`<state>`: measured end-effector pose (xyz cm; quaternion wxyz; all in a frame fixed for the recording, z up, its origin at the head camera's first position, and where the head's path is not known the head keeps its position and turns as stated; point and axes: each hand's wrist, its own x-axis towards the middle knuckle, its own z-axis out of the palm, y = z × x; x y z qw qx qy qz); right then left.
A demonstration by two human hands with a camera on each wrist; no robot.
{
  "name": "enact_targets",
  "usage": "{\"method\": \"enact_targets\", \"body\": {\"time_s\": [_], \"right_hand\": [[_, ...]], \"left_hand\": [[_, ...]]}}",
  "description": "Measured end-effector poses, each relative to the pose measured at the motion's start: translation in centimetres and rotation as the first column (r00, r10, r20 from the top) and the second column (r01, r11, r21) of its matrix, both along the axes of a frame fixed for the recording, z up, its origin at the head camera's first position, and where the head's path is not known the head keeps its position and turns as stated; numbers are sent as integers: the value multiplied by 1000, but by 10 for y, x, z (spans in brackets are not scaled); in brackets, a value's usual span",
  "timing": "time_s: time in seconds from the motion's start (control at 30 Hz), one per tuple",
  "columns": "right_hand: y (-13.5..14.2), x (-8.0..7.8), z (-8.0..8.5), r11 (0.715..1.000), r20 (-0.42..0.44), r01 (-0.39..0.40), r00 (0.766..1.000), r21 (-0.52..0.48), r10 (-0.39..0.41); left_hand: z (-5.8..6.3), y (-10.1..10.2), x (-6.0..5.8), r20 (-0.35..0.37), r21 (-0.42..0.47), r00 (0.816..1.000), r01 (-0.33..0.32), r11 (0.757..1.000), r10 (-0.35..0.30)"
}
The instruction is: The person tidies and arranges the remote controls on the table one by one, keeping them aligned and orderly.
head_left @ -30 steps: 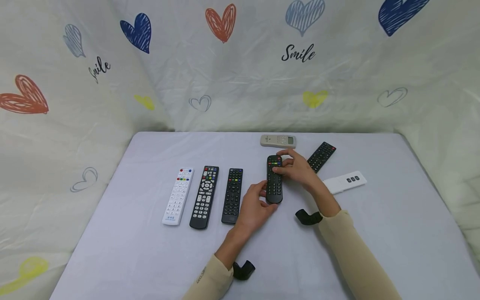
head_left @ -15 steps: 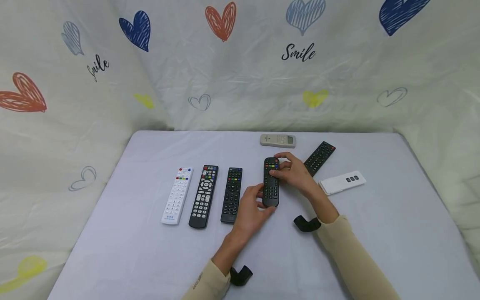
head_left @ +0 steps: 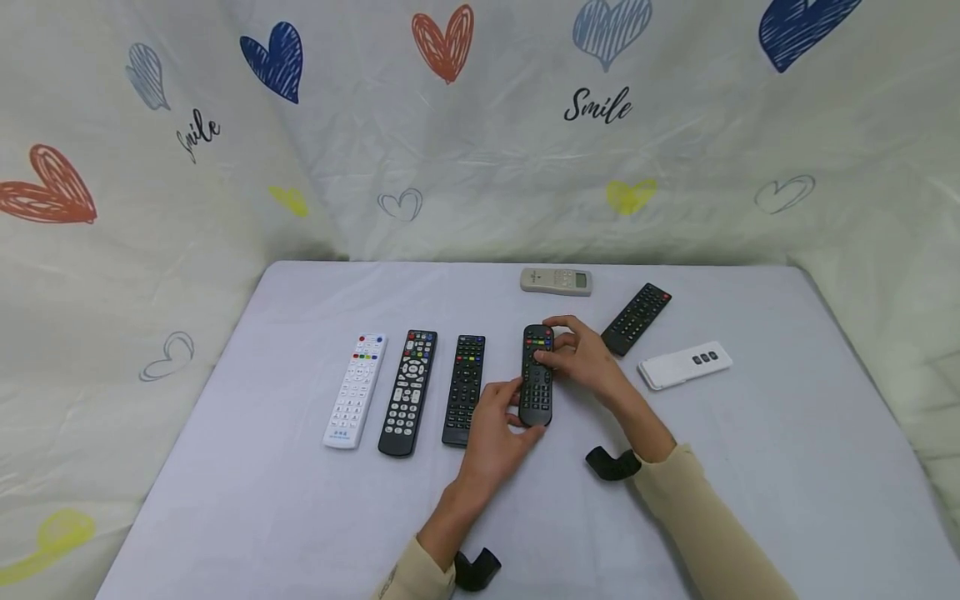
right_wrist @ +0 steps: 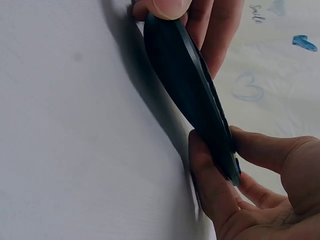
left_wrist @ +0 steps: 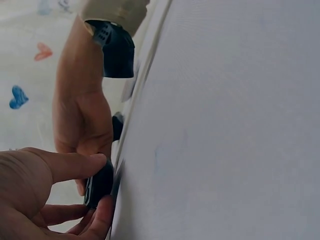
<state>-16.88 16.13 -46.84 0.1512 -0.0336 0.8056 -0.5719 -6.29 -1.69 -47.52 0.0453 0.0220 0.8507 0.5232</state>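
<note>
Left hand and right hand pinch opposite ends of the black remote between them; likely light, stiff and smooth, best gripped by its edges.

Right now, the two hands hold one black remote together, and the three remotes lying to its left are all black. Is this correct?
Not all three are black: in the head view, the outermost remote is white, while the middle remote and the inner remote are black. The rest is right: the left hand and right hand hold one black remote together.
</note>
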Motion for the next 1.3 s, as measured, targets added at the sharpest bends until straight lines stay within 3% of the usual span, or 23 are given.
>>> {"method": "enact_targets", "body": {"time_s": [0.33, 0.73, 1.3], "right_hand": [[-5, 7, 2, 1000, -6, -14, 1000, 21, 14], [-12, 11, 3, 996, -8, -84, 996, 15, 84], [-20, 15, 4, 964, -123, -45, 989, 261, 79]], "left_hand": [[1, -3, 10, 38, -27, 999, -5, 1000, 6], [4, -4, 22, 47, -65, 999, -21, 998, 25], [4, -2, 32, -17, -154, 1000, -19, 988, 17]]}}
